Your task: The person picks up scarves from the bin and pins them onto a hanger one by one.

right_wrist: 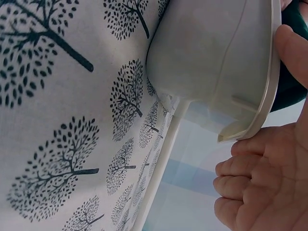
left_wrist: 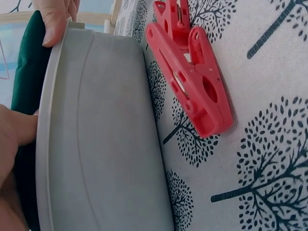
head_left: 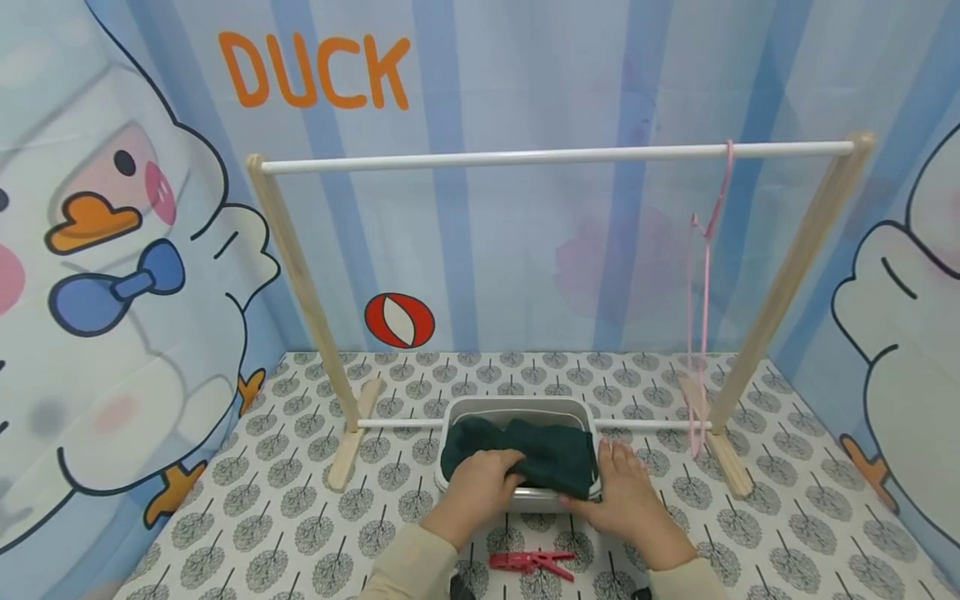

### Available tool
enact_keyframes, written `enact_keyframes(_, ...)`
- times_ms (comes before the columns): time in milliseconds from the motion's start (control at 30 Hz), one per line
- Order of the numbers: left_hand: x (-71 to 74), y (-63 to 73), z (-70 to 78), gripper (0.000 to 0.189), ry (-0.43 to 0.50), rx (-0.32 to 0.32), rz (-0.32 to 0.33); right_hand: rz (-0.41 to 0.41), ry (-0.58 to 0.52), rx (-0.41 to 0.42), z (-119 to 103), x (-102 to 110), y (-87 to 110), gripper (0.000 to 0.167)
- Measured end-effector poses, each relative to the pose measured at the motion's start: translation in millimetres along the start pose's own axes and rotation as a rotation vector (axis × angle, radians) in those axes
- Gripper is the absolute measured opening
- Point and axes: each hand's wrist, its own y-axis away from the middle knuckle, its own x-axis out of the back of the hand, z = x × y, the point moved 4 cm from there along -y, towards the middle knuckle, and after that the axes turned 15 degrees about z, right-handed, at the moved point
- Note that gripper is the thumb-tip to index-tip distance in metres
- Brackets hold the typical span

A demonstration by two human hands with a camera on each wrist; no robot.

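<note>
A folded dark green cloth (head_left: 555,454) fills much of a pale grey plastic basin (head_left: 525,500) and lies over its front rim. My left hand (head_left: 480,487) reaches over the front rim and grips the cloth, thumb near the index finger. In the left wrist view that thumb lies right at the basin's rim, against the cloth. My right hand (head_left: 626,496) rests at the basin's right front corner. Its thumb (right_wrist: 293,48) lies across the front rim by the cloth, while the other fingers extend loosely along the right end, touching just below the rim.
Two red clothespins (head_left: 531,562) lie on the tree-patterned tablecloth (left_wrist: 269,86) in front of the basin. Behind stands a wooden rack with a white top rail (head_left: 487,158), a low crossbar (head_left: 401,423) and a pink hanger (head_left: 705,275) hung near the right end.
</note>
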Motion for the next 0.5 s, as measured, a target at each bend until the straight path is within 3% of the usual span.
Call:
enact_keyframes(167, -0.1, -0.7, -2.3, 0.03, -0.006, 0.044, 0.006, -0.007, -0.005, -0.009, -1.5, 0.9, 0.8, 0.108)
enact_keyframes(500, -1.1, -0.8, -1.7, 0.01, -0.036, -0.038, 0.045, -0.008, 0.007, -0.015, -5.1, 4.5, 1.2, 0.108)
